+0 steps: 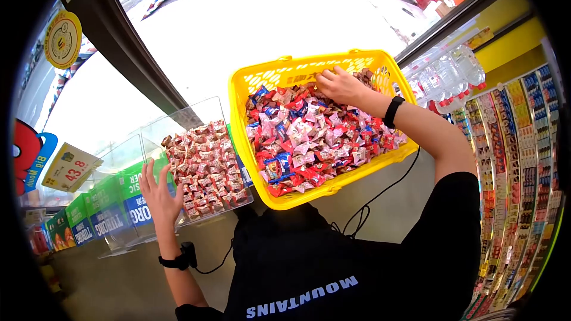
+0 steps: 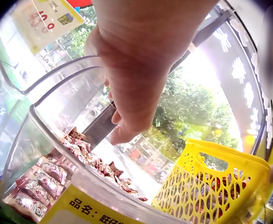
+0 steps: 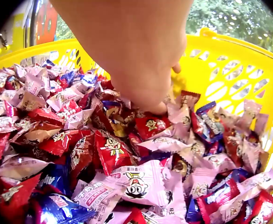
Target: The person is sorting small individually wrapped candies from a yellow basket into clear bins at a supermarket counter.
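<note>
A yellow basket holds a heap of wrapped candies in pink, red and blue. My right hand reaches over the heap near the basket's far wall, its fingertips down among the candies; in the right wrist view the hand hides whatever the fingers touch. Left of the basket stands a clear bin of brown-and-red wrapped candies. My left hand is at the bin's left side with its fingers spread, and nothing shows in it. The left wrist view has that hand above the bin's rim.
Green boxes line the left, beside another clear bin and a price sign. Water bottles and shelves of small packets are at the right. A dark window post rises behind the bin. A black cable hangs below the basket.
</note>
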A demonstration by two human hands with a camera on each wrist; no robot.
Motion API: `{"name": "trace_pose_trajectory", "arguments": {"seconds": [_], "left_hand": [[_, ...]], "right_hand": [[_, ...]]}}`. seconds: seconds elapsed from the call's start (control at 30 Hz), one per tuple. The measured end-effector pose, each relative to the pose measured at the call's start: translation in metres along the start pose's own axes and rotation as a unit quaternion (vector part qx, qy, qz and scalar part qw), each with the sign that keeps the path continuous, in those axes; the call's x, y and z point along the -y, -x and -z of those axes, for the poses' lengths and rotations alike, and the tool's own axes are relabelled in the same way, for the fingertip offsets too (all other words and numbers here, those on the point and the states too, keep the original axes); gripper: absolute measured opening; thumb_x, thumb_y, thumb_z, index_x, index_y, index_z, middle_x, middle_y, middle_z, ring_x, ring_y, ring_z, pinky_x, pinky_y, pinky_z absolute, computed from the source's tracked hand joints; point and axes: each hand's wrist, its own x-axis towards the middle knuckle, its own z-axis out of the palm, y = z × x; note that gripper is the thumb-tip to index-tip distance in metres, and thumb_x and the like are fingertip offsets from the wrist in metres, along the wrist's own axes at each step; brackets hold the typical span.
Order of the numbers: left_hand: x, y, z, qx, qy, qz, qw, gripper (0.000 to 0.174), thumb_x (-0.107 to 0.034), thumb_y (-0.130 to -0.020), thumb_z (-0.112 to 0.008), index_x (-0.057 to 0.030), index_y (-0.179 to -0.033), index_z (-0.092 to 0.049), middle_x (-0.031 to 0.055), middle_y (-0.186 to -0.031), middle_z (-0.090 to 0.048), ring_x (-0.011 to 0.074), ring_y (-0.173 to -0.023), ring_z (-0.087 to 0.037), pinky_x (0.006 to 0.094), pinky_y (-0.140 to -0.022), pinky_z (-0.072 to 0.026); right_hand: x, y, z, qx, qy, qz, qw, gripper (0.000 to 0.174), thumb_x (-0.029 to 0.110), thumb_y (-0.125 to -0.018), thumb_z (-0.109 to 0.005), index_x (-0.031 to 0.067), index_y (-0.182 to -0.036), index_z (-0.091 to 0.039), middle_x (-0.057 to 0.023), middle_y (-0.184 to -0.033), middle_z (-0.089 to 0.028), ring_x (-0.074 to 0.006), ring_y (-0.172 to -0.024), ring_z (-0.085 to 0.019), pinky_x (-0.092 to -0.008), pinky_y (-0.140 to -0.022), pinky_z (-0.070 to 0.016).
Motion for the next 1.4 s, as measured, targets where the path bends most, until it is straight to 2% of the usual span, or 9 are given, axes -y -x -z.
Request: {"name": "trace_pose_trajectory", "arguments": {"seconds": [0.07,0.27,0.47,0.67,0.8,0.93,0.97,1.17,1.4], "left_hand": [[0.0,0.0,-0.002,0.006,-0.01,0.004,1.0,0.058,-0.021,-0.083,-0.082,-0.0183,-0.138,-0.064,0.0166,-0.164,-0.043,0.0415,-0.157,-0.033,0.0591,-0.13,-0.0251],[-0.002,-0.001,0.0,0.001,0.01,0.006,1.0,0.059,-0.016,-0.08,-0.083,-0.0148,-0.136,-0.065,0.0173,-0.165,-0.043,0.0427,-0.157,-0.033,0.0581,-0.128,-0.0283],[-0.003,-0.002,0.002,0.003,0.029,0.01,1.0,0.055,-0.014,-0.081,-0.082,-0.0142,-0.134,-0.067,0.0171,-0.164,-0.044,0.0431,-0.157,-0.033,0.0576,-0.127,-0.0308],[0.002,0.0,0.0,-0.005,0.044,-0.001,0.999,0.053,-0.014,-0.082,-0.082,-0.0144,-0.133,-0.068,0.0168,-0.164,-0.045,0.0432,-0.156,-0.034,0.0562,-0.126,-0.0324],[0.005,0.002,-0.004,-0.015,0.045,0.003,0.999,0.045,-0.019,-0.085,-0.08,-0.0178,-0.129,-0.07,0.014,-0.161,-0.048,0.0405,-0.157,-0.034,0.062,-0.13,-0.0224],[0.004,0.004,-0.008,-0.04,0.009,-0.007,0.999,0.035,-0.023,-0.087,-0.08,-0.0204,-0.122,-0.072,0.0095,-0.159,-0.051,0.0376,-0.157,-0.036,0.0687,-0.13,-0.0094],[0.005,0.005,-0.008,-0.044,0.014,-0.01,0.999,0.034,-0.023,-0.088,-0.079,-0.0203,-0.121,-0.073,0.0089,-0.158,-0.051,0.0371,-0.157,-0.037,0.0686,-0.13,-0.0092],[0.007,0.006,-0.004,-0.072,0.12,-0.021,0.99,0.017,-0.022,-0.092,-0.08,-0.0173,-0.108,-0.078,0.0076,-0.146,-0.063,0.0355,-0.15,-0.047,0.0648,-0.131,-0.0116],[0.008,0.011,0.006,-0.093,0.139,-0.138,0.976,0.013,-0.029,-0.086,-0.083,-0.0197,-0.094,-0.08,0.0018,-0.133,-0.068,0.0317,-0.146,-0.05,0.065,-0.132,-0.0045]], "right_hand": [[-0.004,0.003,0.007,0.021,-0.013,-0.01,1.0,0.023,0.025,-0.093,-0.065,0.0168,-0.112,-0.074,-0.0052,-0.118,-0.063,-0.021,-0.11,-0.062,-0.0378,-0.091,-0.0516],[-0.009,0.017,0.039,-0.04,-0.142,-0.143,0.979,0.024,0.018,-0.086,-0.073,0.0134,-0.109,-0.075,-0.0096,-0.123,-0.064,-0.0276,-0.114,-0.065,-0.0421,-0.093,-0.0548],[-0.008,0.033,0.101,-0.066,-0.316,-0.287,0.902,0.03,0.023,-0.081,-0.079,0.0134,-0.109,-0.077,-0.0114,-0.128,-0.066,-0.0322,-0.111,-0.068,-0.0456,-0.093,-0.0575],[0.055,0.008,0.202,-0.145,-0.4,-0.241,0.872,0.034,0.022,-0.08,-0.082,0.0095,-0.11,-0.072,-0.0145,-0.128,-0.065,-0.0337,-0.11,-0.068,-0.0471,-0.093,-0.0569],[0.103,-0.021,0.239,-0.154,-0.401,-0.232,0.873,0.039,0.017,-0.079,-0.083,0.0123,-0.116,-0.072,-0.0153,-0.131,-0.064,-0.036,-0.123,-0.065,-0.0479,-0.102,-0.0551],[0.144,-0.055,0.267,-0.194,-0.372,-0.203,0.885,0.045,0.018,-0.078,-0.083,0.008,-0.12,-0.071,-0.016,-0.135,-0.063,-0.0346,-0.129,-0.062,-0.052,-0.109,-0.0496],[0.154,-0.065,0.273,-0.197,-0.374,-0.194,0.885,0.032,0.018,-0.087,-0.076,0.0049,-0.115,-0.069,-0.016,-0.137,-0.063,-0.0341,-0.133,-0.059,-0.0516,-0.115,-0.0461],[0.252,-0.126,0.28,-0.265,-0.362,-0.165,0.878,0.026,0.019,-0.091,-0.068,0.0032,-0.11,-0.073,-0.0168,-0.137,-0.064,-0.0338,-0.134,-0.06,-0.0533,-0.117,-0.0452],[0.293,-0.179,0.235,-0.219,-0.368,-0.243,0.87,0.031,0.017,-0.088,-0.071,0.0031,-0.115,-0.069,-0.0166,-0.139,-0.063,-0.0337,-0.135,-0.058,-0.0494,-0.114,-0.0463]]}}
